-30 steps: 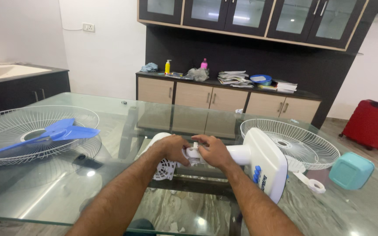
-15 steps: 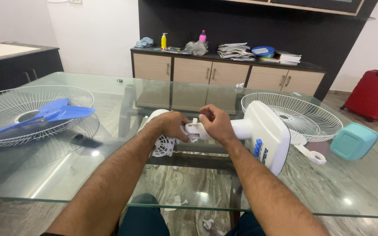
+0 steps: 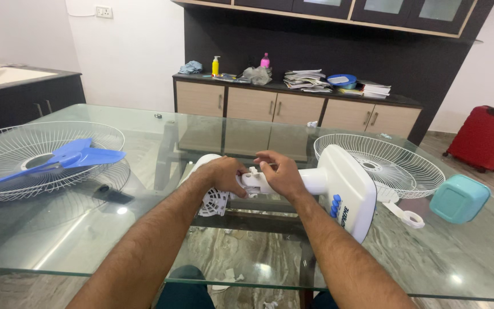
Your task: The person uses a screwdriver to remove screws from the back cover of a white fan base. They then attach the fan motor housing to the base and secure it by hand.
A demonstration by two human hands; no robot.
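A yellow bottle and a pink bottle are standing on the far sideboard, each with a pale cap. A small blue label is showing on the white fan base, beside blue buttons.

Left hand and right hand meet, fingers curled, seemingly gripping.
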